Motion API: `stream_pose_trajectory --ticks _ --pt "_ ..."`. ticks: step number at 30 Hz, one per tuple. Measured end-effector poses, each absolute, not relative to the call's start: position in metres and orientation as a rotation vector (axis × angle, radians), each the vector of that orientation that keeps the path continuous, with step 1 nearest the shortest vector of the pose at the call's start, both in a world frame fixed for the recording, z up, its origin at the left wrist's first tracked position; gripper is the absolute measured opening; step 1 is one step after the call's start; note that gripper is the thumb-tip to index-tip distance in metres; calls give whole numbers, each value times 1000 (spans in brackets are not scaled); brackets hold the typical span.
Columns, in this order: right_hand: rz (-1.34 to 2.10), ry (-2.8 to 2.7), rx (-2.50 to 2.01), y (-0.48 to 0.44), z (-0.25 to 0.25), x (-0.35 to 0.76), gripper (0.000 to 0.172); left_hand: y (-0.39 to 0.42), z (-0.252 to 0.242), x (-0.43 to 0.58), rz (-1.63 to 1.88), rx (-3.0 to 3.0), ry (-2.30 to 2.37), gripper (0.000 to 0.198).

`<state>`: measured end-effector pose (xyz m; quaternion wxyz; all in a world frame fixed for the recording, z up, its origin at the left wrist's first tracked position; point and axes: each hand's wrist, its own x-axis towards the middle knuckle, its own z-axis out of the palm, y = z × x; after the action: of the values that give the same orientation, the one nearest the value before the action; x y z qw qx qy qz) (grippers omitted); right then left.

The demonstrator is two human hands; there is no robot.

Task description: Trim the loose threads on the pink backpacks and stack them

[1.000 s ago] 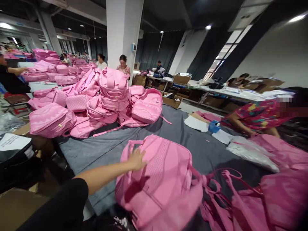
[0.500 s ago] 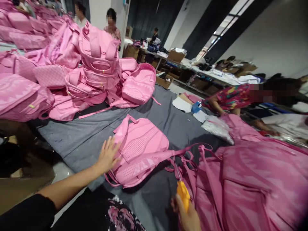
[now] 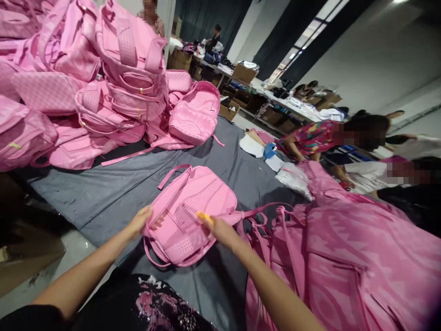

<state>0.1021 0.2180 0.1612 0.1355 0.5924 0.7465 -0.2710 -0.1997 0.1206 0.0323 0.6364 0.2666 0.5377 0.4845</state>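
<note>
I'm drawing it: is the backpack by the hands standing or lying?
Lying down: the pink backpack rests on gray cloth, dotted panel facing up.

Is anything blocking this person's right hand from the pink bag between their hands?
Nothing visible blocks it. The right hand, gripping a yellow tool, is over the right part of the bag; contact is unclear. The left hand is at its left edge.

Dim hall, bright slanted window (image 3: 319, 30) — soft shadow beneath the pink backpack (image 3: 189, 214) — right hand (image 3: 217, 229) perhaps motion-blurred
</note>
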Motion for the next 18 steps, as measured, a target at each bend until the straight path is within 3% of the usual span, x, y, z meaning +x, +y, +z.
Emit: stream_pose_trajectory --ticks 3,6,11,15,18 --pt "-1058 2230 1576 199 156 96 58 109 30 -234 1114 318 1143 49" --pt "-1002 2211 1724 200 163 82 60 119 38 -251 1020 221 1253 40" --pt "-1094 2278 1490 206 175 43 57 143 51 -252 809 357 1508 39" --pt "-930 2264 1636 217 189 36 58 139 58 -225 784 897 1794 43" --pt "-979 2305 1529 219 198 49 58 139 62 -194 521 1621 2017 60"
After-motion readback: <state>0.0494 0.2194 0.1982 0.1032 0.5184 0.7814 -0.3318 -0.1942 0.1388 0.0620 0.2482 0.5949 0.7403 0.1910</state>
